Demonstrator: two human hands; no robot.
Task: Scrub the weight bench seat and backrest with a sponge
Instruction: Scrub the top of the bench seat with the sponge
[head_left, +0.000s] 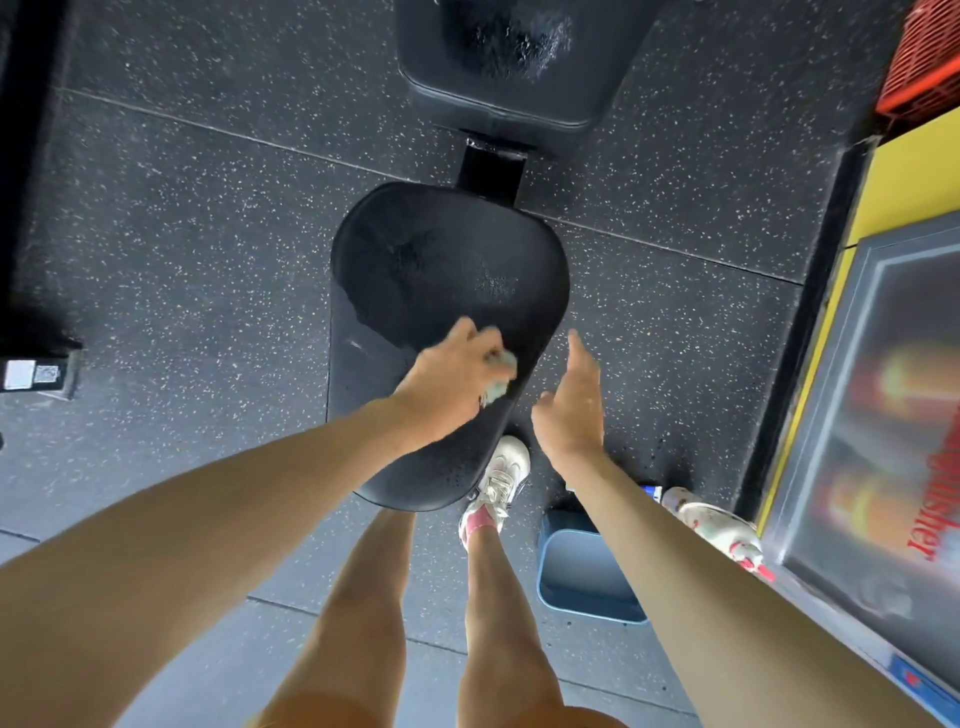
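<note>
The black bench seat (441, 280) lies below me, wet and shiny over its far half. My left hand (447, 384) grips a pale green sponge (500, 378) and presses it on the seat's right side near the edge. My right hand (571, 400) hovers open beside the seat's right edge, fingers straight, holding nothing. The black backrest (498, 62) sits beyond the seat at the top, with soapy streaks on its surface. A black metal bracket (491, 169) joins the two pads.
A blue bucket (587, 571) stands on the speckled rubber floor by my right leg, with a spray bottle (722, 525) lying beside it. A yellow-edged poster board (883, 415) runs along the right. A red crate (924, 57) sits top right. My white shoe (501, 478) is under the seat's near edge.
</note>
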